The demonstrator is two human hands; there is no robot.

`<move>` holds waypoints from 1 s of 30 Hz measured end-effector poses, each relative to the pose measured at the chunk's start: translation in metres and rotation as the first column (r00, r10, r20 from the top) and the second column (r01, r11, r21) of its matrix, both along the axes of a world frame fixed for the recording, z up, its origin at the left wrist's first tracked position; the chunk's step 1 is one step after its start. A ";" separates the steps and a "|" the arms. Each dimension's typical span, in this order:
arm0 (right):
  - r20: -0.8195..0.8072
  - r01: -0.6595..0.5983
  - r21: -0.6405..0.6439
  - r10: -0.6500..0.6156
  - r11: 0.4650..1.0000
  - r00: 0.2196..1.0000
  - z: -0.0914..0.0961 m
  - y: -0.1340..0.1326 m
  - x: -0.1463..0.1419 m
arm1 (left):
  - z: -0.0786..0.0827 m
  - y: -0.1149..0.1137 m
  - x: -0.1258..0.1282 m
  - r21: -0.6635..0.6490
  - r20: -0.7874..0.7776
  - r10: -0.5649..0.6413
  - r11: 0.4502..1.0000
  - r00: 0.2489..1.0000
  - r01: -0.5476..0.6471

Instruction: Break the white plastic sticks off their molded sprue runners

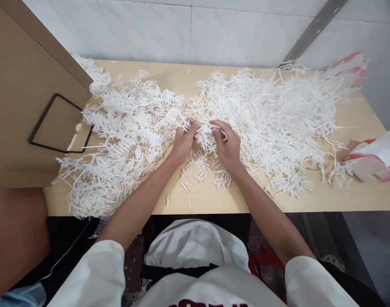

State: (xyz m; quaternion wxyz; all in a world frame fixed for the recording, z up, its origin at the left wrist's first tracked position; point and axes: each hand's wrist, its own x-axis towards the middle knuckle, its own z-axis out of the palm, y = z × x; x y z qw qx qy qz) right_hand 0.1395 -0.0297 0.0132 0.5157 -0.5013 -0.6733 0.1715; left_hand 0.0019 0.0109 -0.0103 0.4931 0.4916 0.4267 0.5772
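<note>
Both hands meet over the middle of a light wooden table. My left hand [183, 140] is closed, its thumb and fingers pinching thin white strands. Just to the right, my right hand [227, 144] is also closed, with a curved white strand showing at its fingers. Between them is a cluster of white plastic sprigs [205, 135]; which strands each hand grips is partly hidden. A big heap of branched white plastic sprigs [271, 123] spreads on the right, and another heap [134, 123] lies on the left. Small loose white sticks [199, 164] are scattered below my hands.
A tall cardboard sheet or box [31, 94] stands at the left, with a black wire frame [41, 128] against it. A red-and-white bag [377, 157] lies at the right edge, another [351, 68] behind it. A tiled wall [169, 32] borders the table's back.
</note>
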 end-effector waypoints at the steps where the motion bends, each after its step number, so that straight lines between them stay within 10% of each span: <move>1: -0.007 -0.013 -0.012 0.013 1.000 1.000 0.000 0.001 0.001 | 0.002 -0.002 -0.001 0.044 -0.055 0.006 0.999 0.998 -0.003; 11: 0.147 -0.057 -0.003 0.057 0.998 0.988 -0.004 0.005 0.006 | 0.018 -0.018 -0.005 0.350 -0.354 0.011 0.929 0.935 0.122; 22: 0.375 0.113 0.423 -0.287 0.899 0.882 -0.015 0.004 0.006 | 0.018 -0.021 0.008 0.132 -0.201 -0.110 0.982 0.973 0.138; 30: 0.265 0.111 0.330 -0.204 0.938 0.942 -0.007 -0.012 -0.004 | 0.001 0.009 -0.014 -0.016 0.018 0.131 0.991 0.991 -0.131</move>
